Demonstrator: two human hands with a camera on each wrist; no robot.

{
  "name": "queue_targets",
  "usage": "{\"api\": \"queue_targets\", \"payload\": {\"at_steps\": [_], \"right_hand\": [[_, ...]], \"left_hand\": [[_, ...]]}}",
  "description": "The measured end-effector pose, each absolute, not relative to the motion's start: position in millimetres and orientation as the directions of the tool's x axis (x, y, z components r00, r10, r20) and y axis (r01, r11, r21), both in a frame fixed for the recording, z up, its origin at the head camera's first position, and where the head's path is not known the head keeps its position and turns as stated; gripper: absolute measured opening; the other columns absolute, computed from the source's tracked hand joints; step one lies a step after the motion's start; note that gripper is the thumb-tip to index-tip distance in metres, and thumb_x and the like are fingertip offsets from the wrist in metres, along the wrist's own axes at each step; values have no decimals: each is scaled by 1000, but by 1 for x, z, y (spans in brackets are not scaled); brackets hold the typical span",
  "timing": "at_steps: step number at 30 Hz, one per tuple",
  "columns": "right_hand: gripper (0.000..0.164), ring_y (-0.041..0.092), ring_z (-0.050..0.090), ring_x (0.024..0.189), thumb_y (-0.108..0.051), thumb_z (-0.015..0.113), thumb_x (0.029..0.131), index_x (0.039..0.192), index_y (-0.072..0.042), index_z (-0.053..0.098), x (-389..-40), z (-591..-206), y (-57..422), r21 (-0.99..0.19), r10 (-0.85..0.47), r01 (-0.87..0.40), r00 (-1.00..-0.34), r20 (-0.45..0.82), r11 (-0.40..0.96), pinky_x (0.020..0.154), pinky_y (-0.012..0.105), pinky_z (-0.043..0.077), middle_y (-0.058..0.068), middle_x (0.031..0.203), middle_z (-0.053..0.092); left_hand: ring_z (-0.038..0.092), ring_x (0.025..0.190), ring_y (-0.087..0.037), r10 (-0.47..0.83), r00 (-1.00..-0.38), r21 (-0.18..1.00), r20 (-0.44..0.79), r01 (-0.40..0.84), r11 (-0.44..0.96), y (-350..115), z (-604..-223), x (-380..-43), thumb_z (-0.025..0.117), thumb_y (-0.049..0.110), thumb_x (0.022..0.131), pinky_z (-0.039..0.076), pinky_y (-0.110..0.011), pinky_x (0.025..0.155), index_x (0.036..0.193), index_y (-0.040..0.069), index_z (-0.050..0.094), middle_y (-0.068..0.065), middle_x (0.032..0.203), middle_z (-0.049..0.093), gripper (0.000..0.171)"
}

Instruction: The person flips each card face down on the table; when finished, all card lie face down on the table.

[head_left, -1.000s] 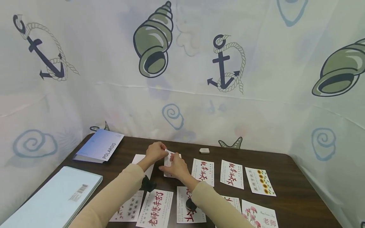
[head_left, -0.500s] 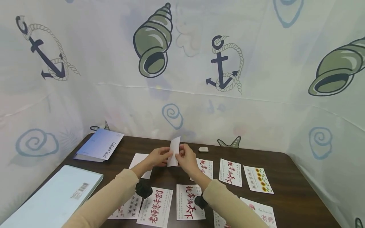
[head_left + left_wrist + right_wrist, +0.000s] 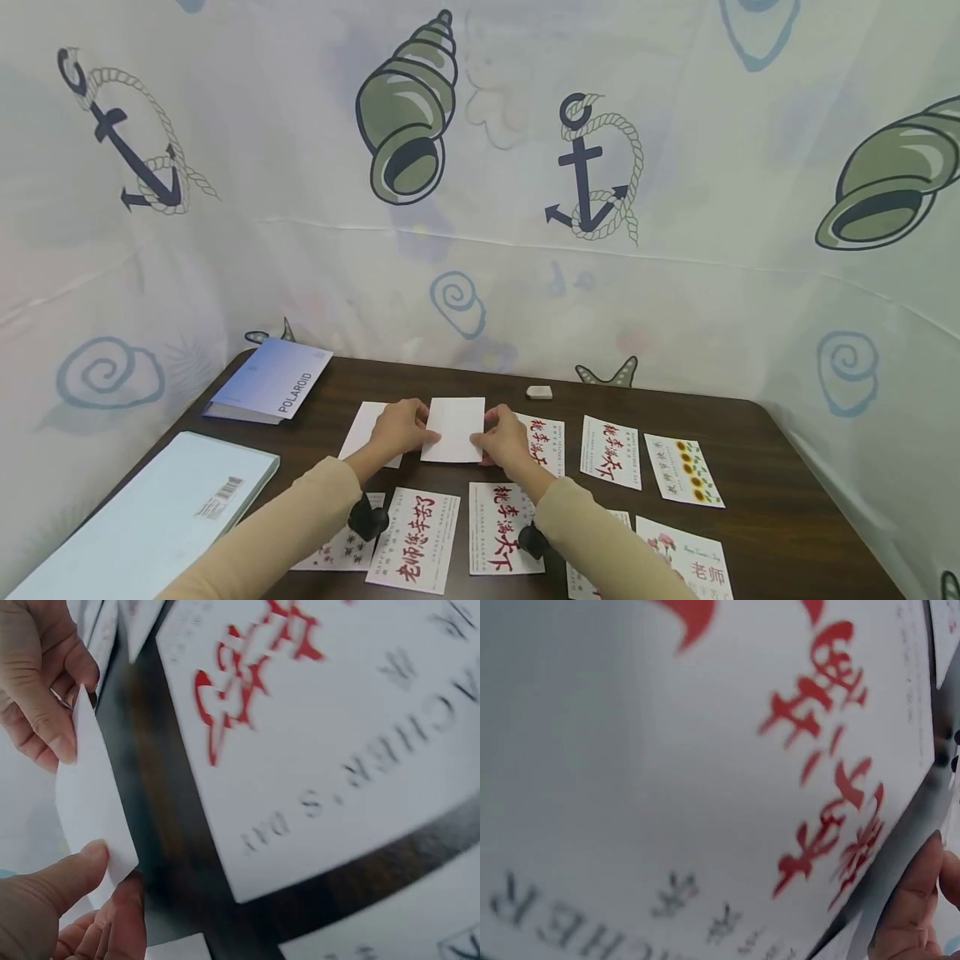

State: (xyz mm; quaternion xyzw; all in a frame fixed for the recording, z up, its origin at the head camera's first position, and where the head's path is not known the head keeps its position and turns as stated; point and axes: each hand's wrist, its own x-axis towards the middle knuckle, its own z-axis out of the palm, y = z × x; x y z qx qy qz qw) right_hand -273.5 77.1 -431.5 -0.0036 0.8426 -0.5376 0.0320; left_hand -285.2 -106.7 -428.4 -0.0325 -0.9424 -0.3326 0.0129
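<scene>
Between my two hands is a card with its plain white side [image 3: 454,427] turned to the head camera. My left hand [image 3: 402,427] pinches its left edge, thumb on the face. From the other side my right hand [image 3: 507,439] pinches the right edge, thumb on the white face and fingers behind. The left wrist view shows the white card [image 3: 94,791] tilted, with a thumb and fingers at both ends. Another white card [image 3: 365,429] lies partly behind my left hand. In the right wrist view, a large red-lettered card [image 3: 705,765] fills most of the picture, with fingers [image 3: 913,911] at lower right.
Printed cards lie in two rows, including a red-lettered card [image 3: 611,452], a sunflower card [image 3: 686,469] and a pink-flower card [image 3: 693,554]. On the left are a blue POLAROID album [image 3: 273,379] and a pale blue book [image 3: 150,517]. A white eraser-like block [image 3: 539,392] sits at the back.
The held card showed red lettering a second ago; both hands lifted and turned it over, passing it edge-on, and now its white side shows. The hands have moved apart to its two edges.
</scene>
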Motion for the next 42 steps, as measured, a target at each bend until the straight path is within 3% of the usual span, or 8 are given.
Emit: {"api": "queue_targets", "payload": {"at_steps": [9, 13, 19, 23, 28, 36, 42], "right_hand": [[32, 13, 56, 43, 3, 73, 75, 96, 3, 49, -274, -437, 72, -808, -44, 32, -996, -72, 589, 42, 26, 50, 10, 63, 55], [32, 14, 57, 43, 1, 74, 76, 94, 2, 48, -275, -435, 71, -765, -57, 20, -996, -74, 643, 42, 25, 50, 11, 66, 53], [35, 13, 57, 48, -2, 70, 81, 109, 7, 50, -279, -428, 95, -791, -96, -23, -994, -45, 611, 47, 26, 52, 10, 71, 55], [38, 13, 57, 54, -2, 68, 82, 115, 10, 52, -289, -422, 135, -825, -23, 11, -999, -29, 565, 54, 28, 54, 10, 76, 58], [38, 16, 60, 60, -2, 71, 79, 112, 9, 55, -300, -426, 178, -767, 78, 114, -993, -83, 631, 59, 28, 55, 12, 81, 58], [43, 19, 60, 65, -1, 78, 72, 107, 6, 54, -305, -428, 193, -644, 33, 99, -993, -114, 759, 56, 27, 53, 20, 101, 57], [39, 18, 53, 60, -2, 80, 70, 97, 0, 51, -309, -426, 191, -594, -3, 68, -993, -118, 802, 52, 26, 47, 12, 89, 54]], "left_hand": [[53, 56, -12, 89, -995, 505, 36, 95, 858, -105, -429, -285, 83, 21, 69, 41, -28, 55, 94, 2, 62, 1, 65, 59, 38], [54, 62, -16, 85, -996, 456, 9, 79, 887, -103, -426, -285, 83, 23, 69, 44, -32, 59, 94, 3, 60, -3, 71, 61, 39], [54, 68, -20, 83, -996, 402, -26, 66, 913, -98, -423, -287, 83, 26, 69, 45, -35, 61, 95, 4, 61, -9, 82, 63, 41], [53, 67, -20, 86, -995, 382, -42, 63, 922, -98, -422, -289, 83, 27, 69, 43, -33, 58, 95, 5, 60, -7, 79, 61, 41], [53, 64, -19, 91, -995, 394, -44, 66, 917, -102, -422, -288, 83, 25, 69, 41, -31, 55, 95, 4, 60, -6, 76, 60, 40], [55, 61, -17, 106, -992, 405, -67, 70, 912, -102, -420, -291, 83, 24, 70, 40, -30, 54, 93, 5, 60, -4, 72, 58, 37], [58, 58, -13, 130, -989, 521, -64, 78, 850, -96, -414, -299, 79, 19, 75, 47, -26, 54, 99, 1, 62, -4, 74, 61, 34]]}}
